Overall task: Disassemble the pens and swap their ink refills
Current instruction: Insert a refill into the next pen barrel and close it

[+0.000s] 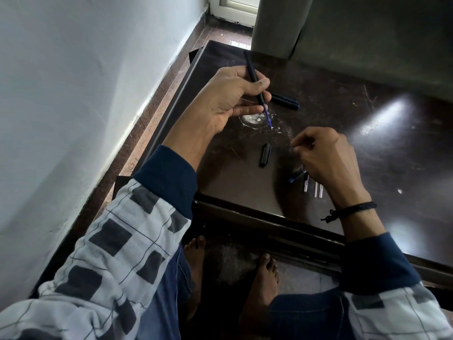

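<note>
Pinching black pen barrel above counter, left hand has firm grip, blue refill poking out below fingers. Right hand curled narrow (blurred, cannot tell what it holds). Black cap lies between hands; clear refills just beside right hand; second black piece behind left hand.

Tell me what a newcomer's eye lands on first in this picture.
First, the left hand, raised over the dark table and gripping a black pen barrel with a blue refill poking out below. Next, the blurred right hand hovering near the front edge, above a few clear tubes. Between the hands lies a small black cap.
</note>
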Demonstrator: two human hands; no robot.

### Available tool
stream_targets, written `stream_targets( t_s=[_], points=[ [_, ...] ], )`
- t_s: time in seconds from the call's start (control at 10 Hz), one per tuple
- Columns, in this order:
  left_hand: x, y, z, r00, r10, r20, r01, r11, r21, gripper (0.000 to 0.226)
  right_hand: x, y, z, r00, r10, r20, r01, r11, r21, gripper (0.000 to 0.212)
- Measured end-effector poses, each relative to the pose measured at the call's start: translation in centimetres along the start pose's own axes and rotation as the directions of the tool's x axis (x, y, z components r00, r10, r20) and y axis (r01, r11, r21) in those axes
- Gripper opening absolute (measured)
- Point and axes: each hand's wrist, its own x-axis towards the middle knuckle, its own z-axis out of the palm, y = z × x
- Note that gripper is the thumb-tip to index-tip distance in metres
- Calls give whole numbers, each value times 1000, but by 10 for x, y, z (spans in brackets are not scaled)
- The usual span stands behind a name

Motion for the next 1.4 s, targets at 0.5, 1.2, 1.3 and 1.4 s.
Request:
stream_targets(
  t_s=[0.5, 1.2, 1.3, 1.4],
  points=[
    [2, -1, 0, 1000, -5, -4, 5, 1000, -2, 8, 4, 5, -11, 889, -137, 438, 207, 971, -117, 40],
    [4, -4, 0, 1000, -5, 2, 5, 1000, -8, 7, 2, 2, 1, 856, -282, 434, 375, 916, -144, 21],
    [4, -3, 0, 1000, -8, 4, 8, 1000, -11, 5, 2, 0, 0, 900, -276, 336, 288, 958, 15, 18],
    [4, -3, -1, 1000, -8, 5, 8, 1000, -7, 4, 1, -4, -7, 963, -201, 178, 141, 942, 304, 14]
  ],
)
